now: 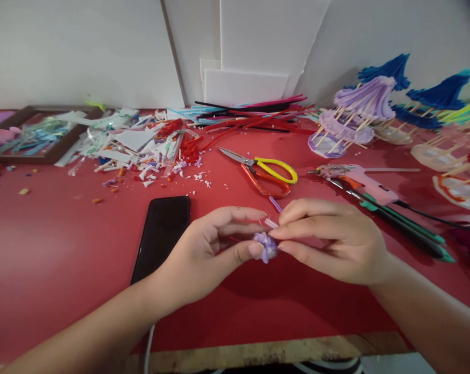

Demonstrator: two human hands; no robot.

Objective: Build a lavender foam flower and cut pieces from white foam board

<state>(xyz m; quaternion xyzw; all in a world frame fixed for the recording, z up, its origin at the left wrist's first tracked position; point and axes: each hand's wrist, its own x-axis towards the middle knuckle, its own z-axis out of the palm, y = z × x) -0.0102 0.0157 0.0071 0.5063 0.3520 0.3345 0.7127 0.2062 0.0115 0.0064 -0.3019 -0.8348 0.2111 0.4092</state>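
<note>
Left hand (pixel 207 252), half open, is pinching one small purple piece (pixel 265 249) at lower centre; right hand (pixel 332 241), fingers bunched, is pinching its edge.

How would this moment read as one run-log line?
left hand: holding purple piece; right hand: fingertips at its edge; scissors: on red table; phone: near left hand

Red tabletop (pixel 63 249): scissors (pixel 249 162), phone (pixel 160 234), glue gun (pixel 377 188), seemingly plastic scraps (pixel 135 139).

You have open red tabletop (pixel 63 234) left of the flat black phone (pixel 161 234); yellow-and-orange-handled metal scissors (pixel 251 162) and a pink plastic glue gun (pixel 369 188) block you ahead.
</note>
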